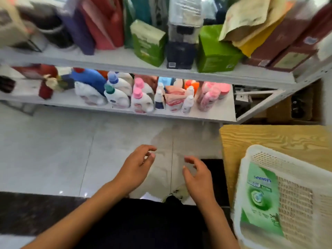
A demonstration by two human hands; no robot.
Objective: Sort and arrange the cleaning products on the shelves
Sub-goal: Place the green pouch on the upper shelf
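A white 2-tier shelving unit [125, 59] spans the 12 o'clock region: its upper tier carries upright bags and boxes, including 2 green packs [149, 44] whose print is too blurred to read, and its lower tier [212, 112] holds a row of cleaning bottles [143, 97] with pink, blue and teal caps. At 4 o'clock a white perforated basket [287, 194] rests on a wooden table [269, 139] and contains a green pouch [260, 198] labelled "Seaways". At 6 o'clock the left hand [136, 169] and right hand [197, 178] hover over the tiled floor [53, 150], fingers loosely curled and apart, holding nothing.
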